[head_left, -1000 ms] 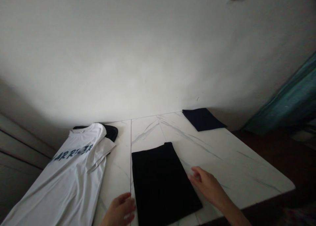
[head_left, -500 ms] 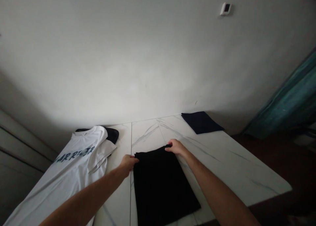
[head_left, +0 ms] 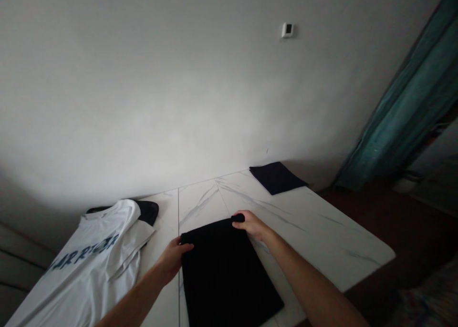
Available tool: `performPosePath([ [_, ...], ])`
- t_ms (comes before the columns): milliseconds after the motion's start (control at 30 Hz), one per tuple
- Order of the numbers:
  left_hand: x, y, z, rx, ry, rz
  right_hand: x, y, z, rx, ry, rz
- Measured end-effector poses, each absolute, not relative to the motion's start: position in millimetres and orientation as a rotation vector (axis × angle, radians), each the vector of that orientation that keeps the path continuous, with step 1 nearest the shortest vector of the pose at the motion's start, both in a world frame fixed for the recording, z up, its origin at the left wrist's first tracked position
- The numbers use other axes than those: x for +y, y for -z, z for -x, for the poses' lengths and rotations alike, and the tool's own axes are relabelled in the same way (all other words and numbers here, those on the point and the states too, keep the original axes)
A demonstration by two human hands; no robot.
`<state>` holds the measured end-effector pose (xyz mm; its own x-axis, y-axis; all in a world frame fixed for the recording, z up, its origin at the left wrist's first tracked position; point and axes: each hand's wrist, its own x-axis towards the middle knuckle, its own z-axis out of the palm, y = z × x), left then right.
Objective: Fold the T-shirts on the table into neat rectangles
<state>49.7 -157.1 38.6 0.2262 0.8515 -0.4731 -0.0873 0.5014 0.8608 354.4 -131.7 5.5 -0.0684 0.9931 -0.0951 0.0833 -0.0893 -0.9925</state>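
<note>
The black garment (head_left: 229,274) lies flat on the marble table (head_left: 322,236), at six o'clock in the view. The left hand (head_left: 173,258) pinches its far left corner, and the right hand (head_left: 252,224) holds its far edge, narrowly closed. Both stay on that edge, as half a second ago. A white T-shirt (head_left: 96,255) lies at its ten o'clock, a navy cloth (head_left: 277,178) at one o'clock.

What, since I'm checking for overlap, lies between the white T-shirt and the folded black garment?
In the head view, white marble tabletop lies between the white T-shirt and the folded black garment, with the left hand reaching across it.
</note>
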Motion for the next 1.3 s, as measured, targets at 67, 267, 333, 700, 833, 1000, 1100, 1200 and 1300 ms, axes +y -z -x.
performPosePath([
  [67, -157.3, -46.6, -58.4, 1.156, -0.793, -0.942, -139.5, -8.6, -362.2, -1.213, -1.215, 1.268],
  [267, -153.2, -90.0, -130.4, 1.003, -0.856, -1.242, -162.6, -23.7, -425.7, -1.068, -1.128, 1.223],
  [333, -152.7, -106.2, -169.3, 0.92, -0.798, -1.28, -170.7, -30.8, -461.1, -1.02, -1.107, 1.215],
  [700, -121.4, -134.7, -371.2, 0.606, -0.686, -1.063, -170.0, -98.5, -673.2, -0.953, -0.842, 1.365],
  [833, -80.7, -137.4, -407.4, 0.51, -0.692, -0.919, -128.8, -126.9, -720.9, -1.015, -0.811, 1.381],
  [1000, 15.1, -128.8, -435.5, 0.482, -0.727, -0.804, -19.2, -143.2, -758.3, -1.18, -0.906, 1.313],
  [1100, 91.0, -99.1, -453.5, 0.683, -0.767, -0.739, 64.8, -115.7, -762.4, -1.229, -0.949, 1.347],
  [1200, 148.2, -56.5, -468.0, 0.916, -0.789, -0.677, 127.3, -60.6, -755.2, -1.15, -0.864, 1.611],
  [1300, 173.8, -19.7, -474.7, 1.007, -0.842, -0.674, 154.1, -8.1, -750.0, -1.12, -0.754, 1.732],
])
